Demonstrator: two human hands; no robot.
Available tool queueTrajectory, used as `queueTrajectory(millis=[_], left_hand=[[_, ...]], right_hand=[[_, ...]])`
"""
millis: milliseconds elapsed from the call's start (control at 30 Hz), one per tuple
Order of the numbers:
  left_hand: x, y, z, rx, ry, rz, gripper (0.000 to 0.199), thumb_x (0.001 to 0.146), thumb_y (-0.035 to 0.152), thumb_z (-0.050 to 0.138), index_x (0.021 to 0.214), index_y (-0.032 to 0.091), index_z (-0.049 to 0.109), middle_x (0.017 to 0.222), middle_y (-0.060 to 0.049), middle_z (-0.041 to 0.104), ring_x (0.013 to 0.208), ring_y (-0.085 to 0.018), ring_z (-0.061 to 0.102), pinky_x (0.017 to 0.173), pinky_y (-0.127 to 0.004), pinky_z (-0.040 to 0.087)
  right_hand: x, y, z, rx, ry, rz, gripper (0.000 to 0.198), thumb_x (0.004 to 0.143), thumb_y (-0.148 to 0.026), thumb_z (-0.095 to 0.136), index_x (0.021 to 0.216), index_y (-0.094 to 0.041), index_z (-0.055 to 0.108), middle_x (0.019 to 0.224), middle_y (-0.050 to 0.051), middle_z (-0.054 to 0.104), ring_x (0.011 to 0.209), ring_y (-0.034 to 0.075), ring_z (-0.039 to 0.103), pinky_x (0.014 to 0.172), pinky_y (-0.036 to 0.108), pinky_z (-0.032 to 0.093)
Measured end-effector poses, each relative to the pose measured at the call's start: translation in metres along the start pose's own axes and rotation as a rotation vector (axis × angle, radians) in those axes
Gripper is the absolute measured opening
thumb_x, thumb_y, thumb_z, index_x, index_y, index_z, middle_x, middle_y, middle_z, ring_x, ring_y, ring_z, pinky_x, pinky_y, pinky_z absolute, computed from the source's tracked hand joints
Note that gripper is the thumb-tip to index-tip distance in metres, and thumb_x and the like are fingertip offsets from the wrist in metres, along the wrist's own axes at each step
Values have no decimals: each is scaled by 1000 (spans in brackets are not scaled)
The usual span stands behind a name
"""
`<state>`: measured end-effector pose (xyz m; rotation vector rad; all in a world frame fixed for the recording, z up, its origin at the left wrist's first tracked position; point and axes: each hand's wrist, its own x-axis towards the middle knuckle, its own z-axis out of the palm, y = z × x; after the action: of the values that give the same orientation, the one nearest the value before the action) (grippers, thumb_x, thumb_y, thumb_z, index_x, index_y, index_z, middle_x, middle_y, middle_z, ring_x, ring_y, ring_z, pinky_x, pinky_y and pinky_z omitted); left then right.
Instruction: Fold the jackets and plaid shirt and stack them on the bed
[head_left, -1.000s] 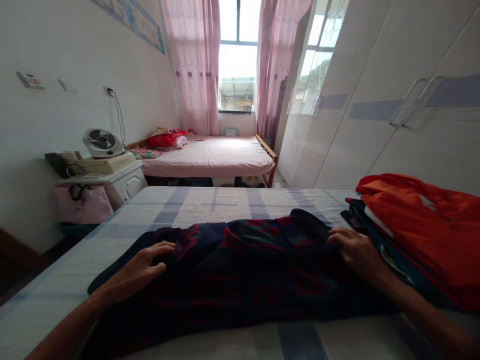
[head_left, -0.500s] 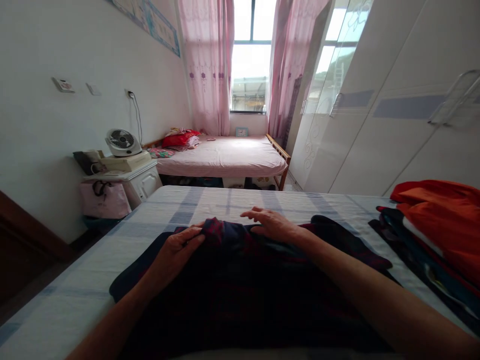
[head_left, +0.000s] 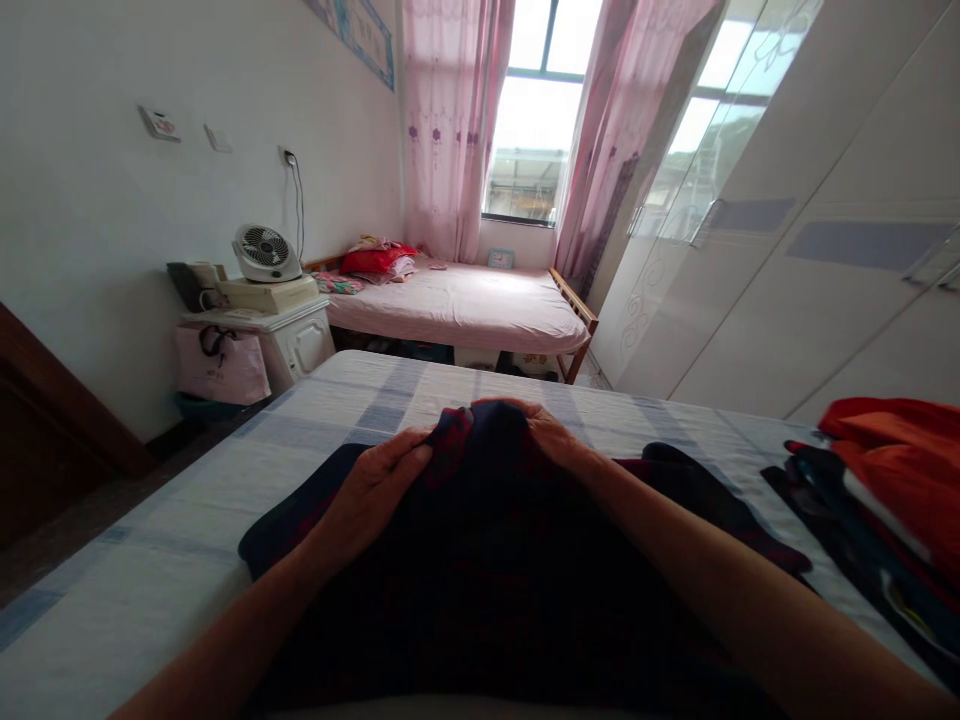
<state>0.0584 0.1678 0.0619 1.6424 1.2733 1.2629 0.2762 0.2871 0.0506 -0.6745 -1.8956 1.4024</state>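
A dark navy garment with red patterning, seemingly a long-sleeved shirt [head_left: 487, 540], lies spread on the bed in front of me. Its far edge is lifted into a peak between my hands. My left hand [head_left: 390, 470] is closed on that edge at the left, thumb on the near side. On the right of the peak, my right hand [head_left: 555, 435] grips the cloth, with most of its fingers hidden behind it. One sleeve-like part [head_left: 300, 505] sticks out to the left, another [head_left: 705, 500] to the right.
A blue-and-white checked sheet [head_left: 360, 390] covers the bed. Folded clothes, an orange one [head_left: 892, 450] on top, are stacked at the right. Beyond are a pink-covered bed [head_left: 457, 305], a bedside cabinet [head_left: 304, 345] with a fan [head_left: 266, 253], and a white wardrobe [head_left: 750, 310].
My right hand, open above the cloth before, has come down and taken hold of the far edge. The cloth between my hands has risen into a peak. The view has swung slightly.
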Motion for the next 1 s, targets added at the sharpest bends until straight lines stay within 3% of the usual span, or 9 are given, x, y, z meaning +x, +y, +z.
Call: queueTrajectory(millis=[67,133,233,500,600,700,833,900,1000], left_hand=[[-1,-1,0,7,27,-23,36,87,46,50,107,21,66,87,0,67,80,-17,59,74,-25,47],[0,-4,0,-3,59,-49,35,88,46,48,105,21,65,81,1,64,74,-16,57,67,-23,46],[11,-10,-3,17,120,-34,34,88,46,46,103,21,64,81,2,64,75,-16,56,66,-23,45],[90,-29,-1,378,289,44,43,89,46,31,98,17,60,87,-4,65,81,-19,59,74,-27,46],[102,-41,1,480,250,-19,47,89,45,30,117,17,56,105,-10,66,98,-24,60,86,-33,43],[96,-51,-5,570,144,-142,63,83,55,39,129,14,49,107,-14,67,102,-31,61,91,-41,42],[78,-60,-22,675,-84,-218,86,69,67,51,133,9,47,108,-16,67,101,-35,62,90,-42,44],[74,-63,-30,753,-181,-191,82,71,64,48,133,11,47,111,-15,66,102,-33,62,89,-40,46],[79,-65,-33,888,-171,-115,72,76,56,42,131,10,50,111,-16,65,102,-33,62,90,-42,45]], right_hand=[[-1,-8,3,-82,166,-100,38,85,-29,48,120,-26,60,114,1,66,103,20,61,93,37,46],[-2,-19,1,-353,271,-239,44,86,-18,40,125,-28,57,126,0,59,115,20,54,101,38,40],[2,-32,-11,-824,265,-352,58,81,-5,34,133,-26,49,137,3,49,127,21,41,105,41,33],[46,-45,-52,-1459,228,-360,56,81,-4,39,132,-23,51,136,12,46,134,31,25,103,50,25],[40,-38,-59,-1428,180,-172,56,81,-6,43,134,-23,48,141,12,42,132,28,33,102,47,29],[1,-28,-66,-1285,188,6,52,83,-14,46,135,-21,46,140,11,46,126,25,44,101,44,35],[-97,-20,-85,-1129,172,38,37,87,-28,49,122,-20,58,133,10,54,121,24,50,101,41,38],[-150,-17,-101,-1099,187,116,34,85,-24,49,117,-22,62,129,8,57,117,23,54,100,38,40],[-217,-7,-132,-1203,272,245,46,77,-6,42,113,-23,64,126,7,59,116,22,55,100,39,41]])
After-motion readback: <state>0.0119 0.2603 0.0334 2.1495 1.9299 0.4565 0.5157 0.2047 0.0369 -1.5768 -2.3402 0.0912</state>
